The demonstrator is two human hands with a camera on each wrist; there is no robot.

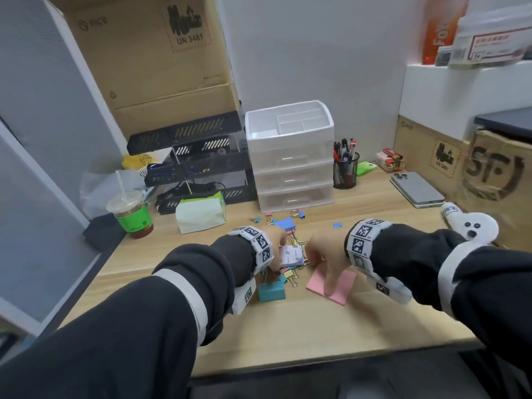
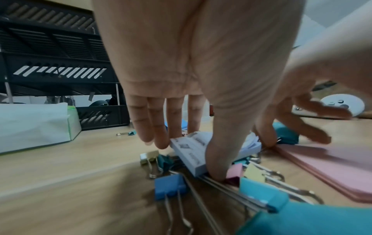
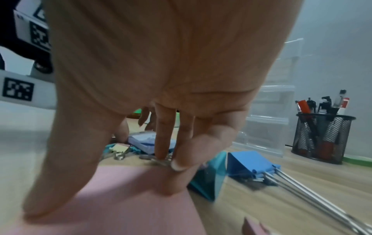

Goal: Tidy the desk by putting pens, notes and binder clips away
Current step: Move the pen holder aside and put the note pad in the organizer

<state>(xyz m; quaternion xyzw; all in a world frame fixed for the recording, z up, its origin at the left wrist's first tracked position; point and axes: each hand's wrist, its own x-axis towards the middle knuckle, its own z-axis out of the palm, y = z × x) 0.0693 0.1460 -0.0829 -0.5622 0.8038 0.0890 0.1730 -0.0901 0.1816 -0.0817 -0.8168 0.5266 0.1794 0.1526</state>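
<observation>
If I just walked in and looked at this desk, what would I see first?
Two hands meet at the middle of the desk over a heap of coloured binder clips. The left hand pinches a small pale notepad, and the right hand presses its thumb on a pink pad. Behind them stand white drawers and a mesh cup of pens.

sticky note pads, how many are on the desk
3: a pale printed pad gripped by the left hand on the clip pile, a pink pad under the right hand, a green pad beside the pen cup. More may be hidden.
</observation>
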